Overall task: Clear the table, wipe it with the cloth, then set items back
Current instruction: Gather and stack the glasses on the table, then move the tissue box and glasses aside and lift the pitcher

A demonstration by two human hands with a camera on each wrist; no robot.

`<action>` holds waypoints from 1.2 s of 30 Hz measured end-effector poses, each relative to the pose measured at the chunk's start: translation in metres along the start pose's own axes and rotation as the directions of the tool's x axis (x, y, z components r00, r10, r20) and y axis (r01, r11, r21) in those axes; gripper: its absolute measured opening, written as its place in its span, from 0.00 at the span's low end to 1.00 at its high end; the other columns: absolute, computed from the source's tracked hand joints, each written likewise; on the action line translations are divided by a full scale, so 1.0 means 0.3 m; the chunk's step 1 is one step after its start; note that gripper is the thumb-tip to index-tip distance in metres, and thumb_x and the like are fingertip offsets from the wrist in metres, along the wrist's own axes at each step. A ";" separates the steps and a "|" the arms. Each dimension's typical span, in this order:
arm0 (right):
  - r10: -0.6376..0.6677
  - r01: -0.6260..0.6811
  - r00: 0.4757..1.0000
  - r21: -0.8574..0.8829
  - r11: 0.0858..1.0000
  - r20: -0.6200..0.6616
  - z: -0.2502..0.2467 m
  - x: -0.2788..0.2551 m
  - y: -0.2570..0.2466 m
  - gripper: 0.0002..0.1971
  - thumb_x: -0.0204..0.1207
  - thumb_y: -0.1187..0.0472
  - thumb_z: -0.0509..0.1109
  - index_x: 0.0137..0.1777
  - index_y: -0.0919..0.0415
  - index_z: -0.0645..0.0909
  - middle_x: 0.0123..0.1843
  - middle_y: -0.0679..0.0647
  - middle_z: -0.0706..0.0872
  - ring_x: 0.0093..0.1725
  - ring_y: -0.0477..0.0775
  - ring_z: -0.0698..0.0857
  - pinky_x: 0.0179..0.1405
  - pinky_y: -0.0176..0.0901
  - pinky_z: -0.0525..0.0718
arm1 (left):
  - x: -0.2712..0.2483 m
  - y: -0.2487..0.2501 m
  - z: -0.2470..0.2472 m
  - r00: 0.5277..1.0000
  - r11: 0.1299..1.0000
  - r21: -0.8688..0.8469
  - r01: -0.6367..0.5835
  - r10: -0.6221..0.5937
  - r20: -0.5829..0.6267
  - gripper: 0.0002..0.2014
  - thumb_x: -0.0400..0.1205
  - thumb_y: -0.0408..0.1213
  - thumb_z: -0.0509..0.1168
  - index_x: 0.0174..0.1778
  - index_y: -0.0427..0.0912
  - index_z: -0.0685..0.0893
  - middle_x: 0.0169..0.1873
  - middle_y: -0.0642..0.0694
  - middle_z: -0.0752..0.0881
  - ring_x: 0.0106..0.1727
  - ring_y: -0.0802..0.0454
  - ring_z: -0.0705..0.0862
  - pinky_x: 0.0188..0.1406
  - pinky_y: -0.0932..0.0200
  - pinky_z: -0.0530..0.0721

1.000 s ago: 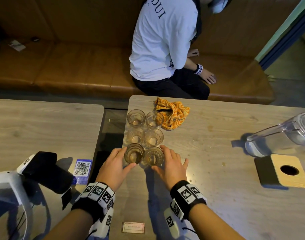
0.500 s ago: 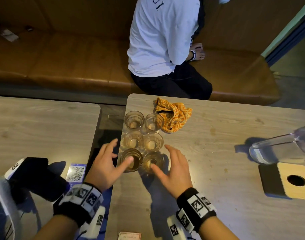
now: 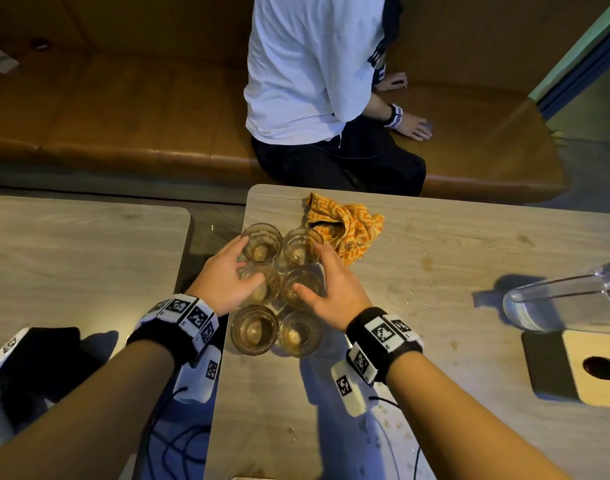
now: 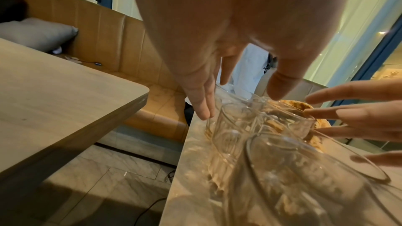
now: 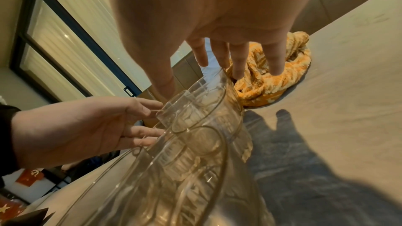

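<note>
Several empty glasses stand in a tight two-wide cluster near the left edge of the wooden table (image 3: 452, 393). My left hand (image 3: 224, 275) flanks the cluster on the left, fingers reaching to the far-left glass (image 3: 261, 242), thumb over the middle-left glass (image 3: 265, 289). My right hand (image 3: 334, 289) flanks the right side, fingers beside the far-right glass (image 3: 300, 245), thumb at the middle-right glass (image 3: 305, 284). Both hands have straight, spread fingers. The two near glasses (image 3: 255, 329) stand untouched. A crumpled orange cloth (image 3: 348, 230) lies just behind the right hand, also in the right wrist view (image 5: 272, 78).
A clear pitcher (image 3: 566, 299) and a wooden block with a hole (image 3: 587, 368) stand at the right. A person in a white shirt (image 3: 314, 64) sits on the brown bench beyond the table. A second table (image 3: 82, 258) lies left across a narrow gap. Crumbs dot the tabletop.
Both hands left the two nearest glasses and moved forward, and they now flank the middle and far pairs. The glasses and the cloth have not moved.
</note>
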State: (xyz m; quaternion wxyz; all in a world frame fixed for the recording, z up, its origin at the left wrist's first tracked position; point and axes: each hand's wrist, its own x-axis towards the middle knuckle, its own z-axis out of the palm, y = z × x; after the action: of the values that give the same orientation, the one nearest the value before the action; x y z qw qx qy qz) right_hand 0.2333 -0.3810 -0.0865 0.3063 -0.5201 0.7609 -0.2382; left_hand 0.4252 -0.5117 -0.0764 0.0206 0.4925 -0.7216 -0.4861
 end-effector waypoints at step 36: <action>0.266 -0.174 0.731 0.205 0.963 -0.628 -0.752 -1.063 0.661 0.20 0.74 0.61 0.77 0.65 0.52 0.80 0.47 0.39 0.83 0.50 0.36 0.81 0.51 0.21 0.73 | -0.439 0.902 1.055 0.675 0.648 0.226 -0.727 0.616 0.406 0.29 0.83 0.49 0.64 0.80 0.56 0.66 0.80 0.59 0.63 0.78 0.60 0.66 0.75 0.65 0.66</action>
State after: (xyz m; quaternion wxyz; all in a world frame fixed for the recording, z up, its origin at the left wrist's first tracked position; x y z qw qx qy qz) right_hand 0.0309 -0.0037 0.0056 0.0829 -0.2895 0.8583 -0.4154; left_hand 0.1451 -0.1884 0.0114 0.0011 0.1027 -0.9254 -0.3648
